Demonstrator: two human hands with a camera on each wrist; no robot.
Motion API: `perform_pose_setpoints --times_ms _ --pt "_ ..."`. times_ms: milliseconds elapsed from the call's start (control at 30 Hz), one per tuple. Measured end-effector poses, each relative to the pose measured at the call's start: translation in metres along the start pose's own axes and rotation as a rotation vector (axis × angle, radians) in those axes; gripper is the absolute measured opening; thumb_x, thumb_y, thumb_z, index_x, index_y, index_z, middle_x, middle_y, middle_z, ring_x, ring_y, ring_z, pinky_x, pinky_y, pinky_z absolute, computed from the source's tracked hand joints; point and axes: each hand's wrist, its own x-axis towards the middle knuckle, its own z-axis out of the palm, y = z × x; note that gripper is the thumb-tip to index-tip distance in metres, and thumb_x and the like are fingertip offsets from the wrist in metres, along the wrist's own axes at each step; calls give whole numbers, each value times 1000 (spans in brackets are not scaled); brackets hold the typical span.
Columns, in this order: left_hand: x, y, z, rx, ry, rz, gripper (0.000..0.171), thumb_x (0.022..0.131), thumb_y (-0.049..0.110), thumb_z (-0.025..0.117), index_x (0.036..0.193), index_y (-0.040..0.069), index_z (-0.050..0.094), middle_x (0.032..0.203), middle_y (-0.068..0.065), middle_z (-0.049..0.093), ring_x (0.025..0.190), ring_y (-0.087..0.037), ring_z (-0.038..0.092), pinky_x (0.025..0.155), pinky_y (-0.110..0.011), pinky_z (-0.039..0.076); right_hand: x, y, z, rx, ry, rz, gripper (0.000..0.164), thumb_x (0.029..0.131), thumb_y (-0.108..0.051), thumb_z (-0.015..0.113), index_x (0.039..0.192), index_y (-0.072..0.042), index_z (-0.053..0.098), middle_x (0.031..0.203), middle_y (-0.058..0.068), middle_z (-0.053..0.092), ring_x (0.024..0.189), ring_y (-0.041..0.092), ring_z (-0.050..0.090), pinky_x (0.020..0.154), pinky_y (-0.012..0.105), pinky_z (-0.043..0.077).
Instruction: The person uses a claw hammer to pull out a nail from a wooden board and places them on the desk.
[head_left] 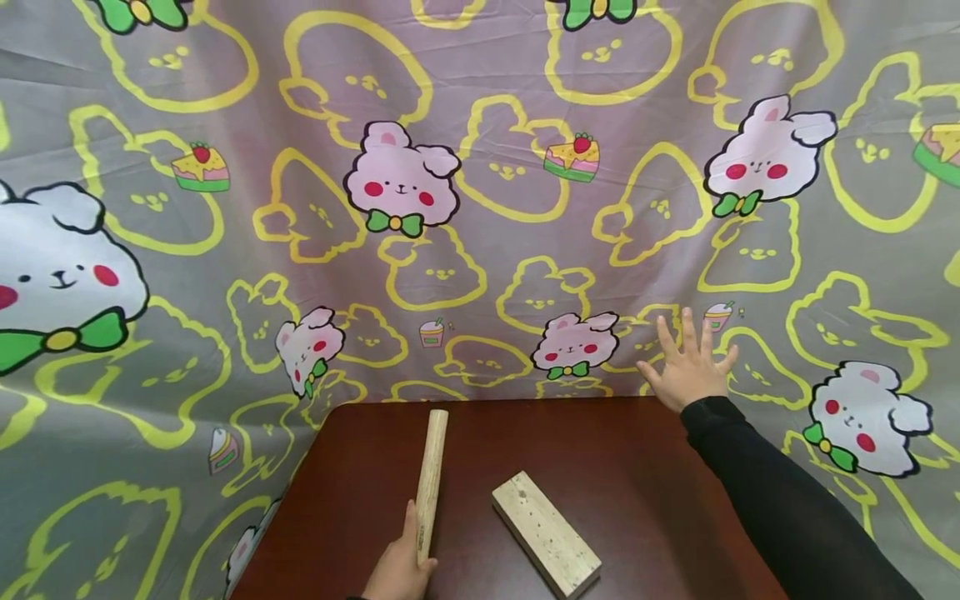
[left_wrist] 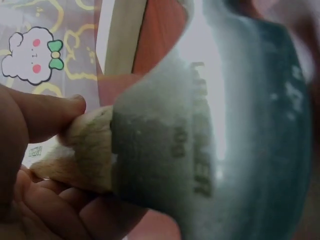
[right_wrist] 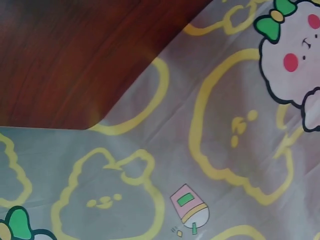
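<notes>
At the bottom of the head view my left hand (head_left: pixel 400 568) grips a hammer by its pale wooden handle (head_left: pixel 431 475), which points away across the table. The left wrist view shows the hammer's grey metal head (left_wrist: pixel 210 125) close up, with stamped lettering. Thumb and fingers wrap the wood just beside the metal there. A rectangular wooden block (head_left: pixel 546 533) with small dark marks lies to the right of the handle. My right hand (head_left: pixel 690 371) is spread out over the table's far right corner and holds nothing. The right wrist view does not show that hand.
The dark red-brown table (head_left: pixel 637 467) has rounded far corners. A grey cloth (head_left: pixel 480 275) printed with cartoon rabbits and yellow outlines hangs behind it and along both sides.
</notes>
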Motion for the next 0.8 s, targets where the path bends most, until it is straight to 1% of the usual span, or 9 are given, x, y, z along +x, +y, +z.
perform_pose_setpoints --times_ms 167,267,400,500,667,800 --pt "-4 -11 0 -1 13 3 98 79 6 78 146 -13 9 82 -20 64 69 -24 60 60 -46 50 -3 5 4 13 -13 6 88 94 -56 52 158 -22 3 160 13 -17 142 43 -15 96 79 -9" --pt "-4 -15 2 5 28 9 97 78 6 78 145 -14 10 83 -21 65 70 -25 61 62 -46 51 -4 8 5 16 -32 25 86 95 -55 51 157 -22 2 160 14 -17 142 46 -12 96 79 -8" --pt "-1 -18 6 15 38 22 97 77 6 79 146 -11 12 78 -18 64 66 -23 60 58 -44 50 -4 13 6 15 -49 41 84 96 -53 49 157 -22 -1 159 13 -19 142 44 -14 96 78 -9" --pt "1 -21 10 29 40 27 97 76 6 80 145 -10 14 74 -15 62 62 -21 58 54 -43 49 -5 15 6 30 -46 33 82 98 -50 49 157 -21 1 159 12 -19 143 43 -14 96 78 -10" --pt "0 -27 15 41 15 -11 95 76 5 80 144 -10 15 71 -13 61 60 -21 57 52 -43 48 -6 15 5 56 -54 24 78 99 -48 46 158 -20 3 160 13 -17 143 44 -9 96 79 -9" --pt "1 -32 18 12 9 -37 95 76 4 79 143 -12 14 72 -15 61 60 -23 57 53 -44 48 -6 19 5 61 -70 39 77 99 -47 46 157 -19 4 160 14 -15 142 47 -2 95 80 -8"
